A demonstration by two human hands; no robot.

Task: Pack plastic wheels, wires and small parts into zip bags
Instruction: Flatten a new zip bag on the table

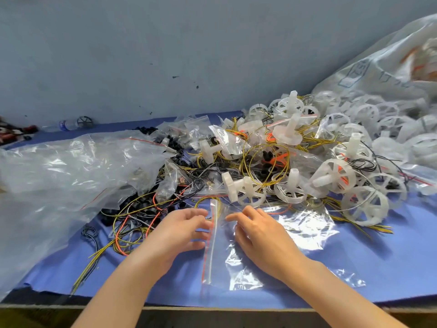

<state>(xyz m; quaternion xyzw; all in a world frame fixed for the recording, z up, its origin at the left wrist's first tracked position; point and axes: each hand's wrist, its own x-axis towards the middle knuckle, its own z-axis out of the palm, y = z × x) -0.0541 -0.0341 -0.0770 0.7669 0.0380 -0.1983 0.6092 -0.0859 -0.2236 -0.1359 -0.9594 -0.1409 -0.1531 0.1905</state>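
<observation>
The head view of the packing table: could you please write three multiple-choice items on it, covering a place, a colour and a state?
1. Where does the zip bag lie?
A on top of the wheel pile
B flat on the cloth
C propped against the wall

2. What colour is the cloth?
A green
B red
C blue

3. What are the left hand and right hand doing?
A both are at the zip bag
B each lifts a wheel
C both hang off the table

Answers:
1. B, the bag lies flat on the cloth.
2. C, the cloth is plainly blue.
3. A, the fingers of both hands meet at the bag's zip edge.
</observation>
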